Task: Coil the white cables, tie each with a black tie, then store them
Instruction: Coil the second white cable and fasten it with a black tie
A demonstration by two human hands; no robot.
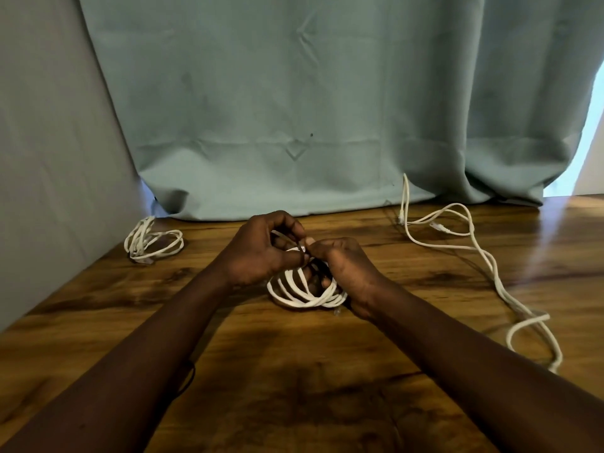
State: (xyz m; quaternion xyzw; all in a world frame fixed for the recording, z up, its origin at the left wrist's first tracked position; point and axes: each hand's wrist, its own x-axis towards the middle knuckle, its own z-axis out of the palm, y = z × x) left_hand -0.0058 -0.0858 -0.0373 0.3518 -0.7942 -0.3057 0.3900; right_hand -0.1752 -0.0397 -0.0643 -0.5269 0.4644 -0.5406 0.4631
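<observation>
Forearms [147, 348] stretch across a table [294, 387]; left hand [258, 253] and right hand [346, 273], fingers curled close, pinch a black tie [299, 248] on a white coil [304, 297].

Head view. Two arms enter from the bottom edge, both uncovered from the frame border up to the fingers. Left forearm [137, 354]: long, slender, bare along its whole visible length. A thin dark cord [192, 376] shows at its inner edge, partway along; cannot tell whether it is worn round the arm or lies on the surface under it. Right forearm [457, 348]: likewise bare, with light catching its upper side. Left hand [258, 253]: knuckles distinct across the back. Right hand [346, 269]: back of hand visible, one short-cut nail [310, 240] discernible. Finer detail on the fingers is too blurred to record.
</observation>
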